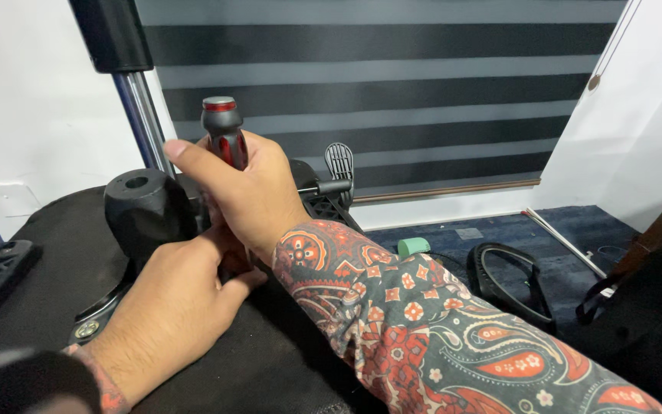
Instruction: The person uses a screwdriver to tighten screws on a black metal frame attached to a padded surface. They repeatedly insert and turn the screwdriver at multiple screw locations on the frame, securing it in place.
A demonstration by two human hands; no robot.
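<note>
- Striped blind (392, 92) backs upturned chair base (40, 284).
- Right hand (250, 192) grips screwdriver (224, 134) upright beside the base's black hub (143, 203).
- Left hand (170, 307) presses below it, closure unclear.
- Step: driving fastener; keep the tool vertical.

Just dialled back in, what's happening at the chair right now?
The person's right hand grips a red and black screwdriver upright over the underside of an upturned office chair. The left hand rests at the base of the tool, beside the black mechanism. The tip is hidden behind the hands.
</note>
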